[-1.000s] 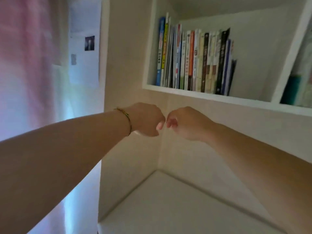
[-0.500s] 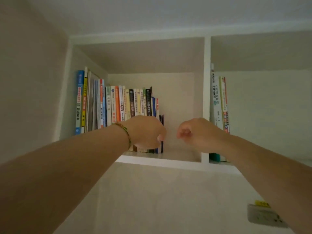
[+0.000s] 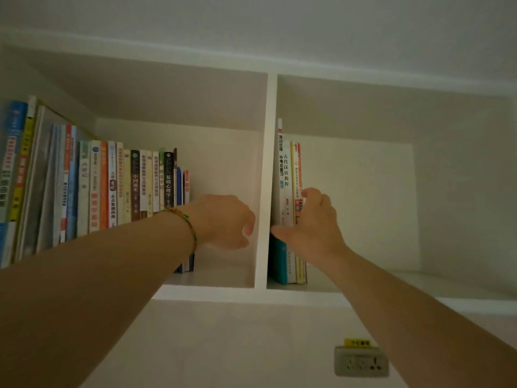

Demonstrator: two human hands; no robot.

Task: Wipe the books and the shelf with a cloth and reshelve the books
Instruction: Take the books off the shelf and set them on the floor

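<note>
Both arms reach up to a white shelf set high in the wall. It has two boxes with a thin wall between them. The left box holds a long row of books standing up. The right box holds a few books pressed against the thin wall.

The left hand has a woven band on its wrist. Its fingers curl loosely in front of the open part of the left box — the grip holds nothing. The right hand is at the few books, thumb on the front, fingers curled round their outer side — a grip on them.

A wall plug sits below.
</note>
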